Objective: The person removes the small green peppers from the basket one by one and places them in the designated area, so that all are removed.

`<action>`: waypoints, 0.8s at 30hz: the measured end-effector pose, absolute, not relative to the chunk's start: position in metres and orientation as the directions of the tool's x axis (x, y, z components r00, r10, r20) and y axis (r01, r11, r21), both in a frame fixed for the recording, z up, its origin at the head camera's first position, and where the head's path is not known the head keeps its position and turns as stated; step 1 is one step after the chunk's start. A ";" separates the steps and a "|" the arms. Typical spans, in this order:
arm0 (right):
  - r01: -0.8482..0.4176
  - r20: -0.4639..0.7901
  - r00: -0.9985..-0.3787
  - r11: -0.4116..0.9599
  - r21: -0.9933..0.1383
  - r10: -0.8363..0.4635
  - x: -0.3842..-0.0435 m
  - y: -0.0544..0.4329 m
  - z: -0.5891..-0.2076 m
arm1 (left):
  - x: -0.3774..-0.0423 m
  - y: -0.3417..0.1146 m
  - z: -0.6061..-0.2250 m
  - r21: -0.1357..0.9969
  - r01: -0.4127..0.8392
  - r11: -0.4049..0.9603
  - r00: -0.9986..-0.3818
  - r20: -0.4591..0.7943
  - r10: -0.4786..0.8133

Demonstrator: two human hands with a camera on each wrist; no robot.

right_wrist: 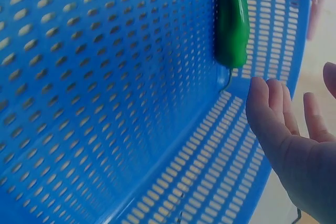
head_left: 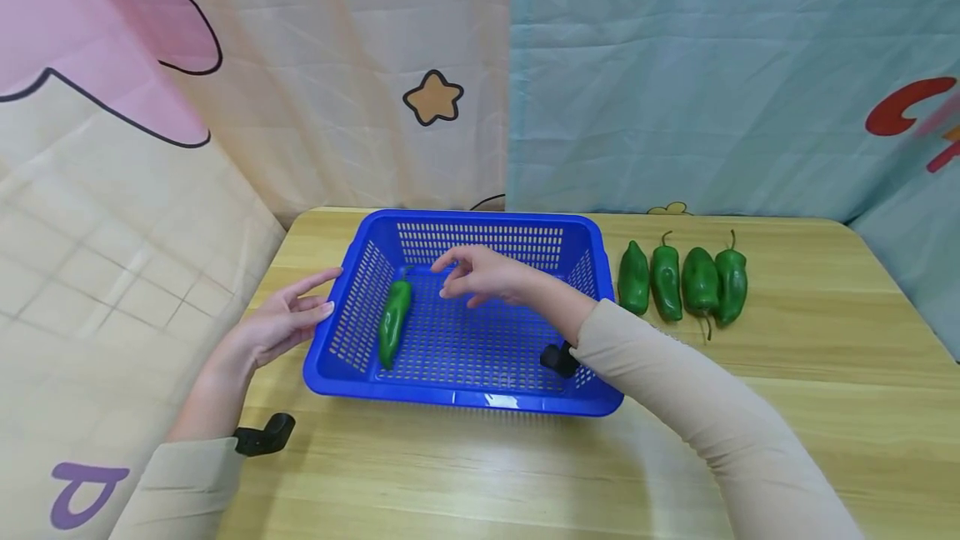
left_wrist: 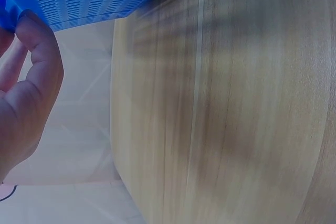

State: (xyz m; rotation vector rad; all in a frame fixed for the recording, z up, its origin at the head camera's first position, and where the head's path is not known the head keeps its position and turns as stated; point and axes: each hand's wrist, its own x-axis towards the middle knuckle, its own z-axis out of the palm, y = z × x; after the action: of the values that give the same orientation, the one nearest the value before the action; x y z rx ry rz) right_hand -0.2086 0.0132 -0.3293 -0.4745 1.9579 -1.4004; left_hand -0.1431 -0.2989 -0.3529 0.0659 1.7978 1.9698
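A blue plastic basket [head_left: 468, 401] with slotted walls stands on the table. Inside, along its left wall, lies one long green pepper [head_left: 394, 323], which also shows in the right wrist view. My left hand [head_left: 288, 319] holds the basket's left rim between thumb and fingers; the left wrist view shows the digits at the blue edge. Over the basket's middle hovers my right hand [head_left: 483, 275], its fingers loosely bent and nothing in them. The pepper's stem end is near its fingertips in the right wrist view.
Right of the basket, several green peppers [head_left: 701, 280] lie in a row on the wooden table [head_left: 390, 473]. A printed curtain [head_left: 465, 157] hangs behind the table and down the left side. Each wrist wears a black device [head_left: 266, 435].
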 end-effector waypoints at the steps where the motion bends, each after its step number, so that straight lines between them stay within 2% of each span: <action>1: 0.085 -0.311 -0.703 0.359 -0.929 -0.639 -0.208 0.010 -0.330 | -0.143 -0.299 -0.353 0.952 -0.305 -0.030 -0.890 -0.274 0.365; 7: 0.085 -0.319 -0.687 0.364 -0.928 -0.653 -0.206 -0.006 -0.336 | -0.142 -0.300 -0.352 0.953 -0.303 -0.023 -0.891 -0.275 0.361; 15: 0.148 -0.342 -0.699 0.341 -0.928 -0.628 -0.207 -0.019 -0.348 | -0.142 -0.300 -0.353 0.955 -0.294 -0.043 -0.889 -0.256 0.380; 24: 0.162 -0.354 -0.702 0.346 -0.924 -0.618 -0.209 -0.033 -0.358 | -0.142 -0.299 -0.353 0.958 -0.286 -0.017 -0.891 -0.259 0.373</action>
State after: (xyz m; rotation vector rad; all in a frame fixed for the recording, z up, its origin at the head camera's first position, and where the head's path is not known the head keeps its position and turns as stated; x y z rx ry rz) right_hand -0.2094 -0.0328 -0.3580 -0.3983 1.9136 -1.4238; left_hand -0.1424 -0.2994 -0.3529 0.0909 1.8193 1.9585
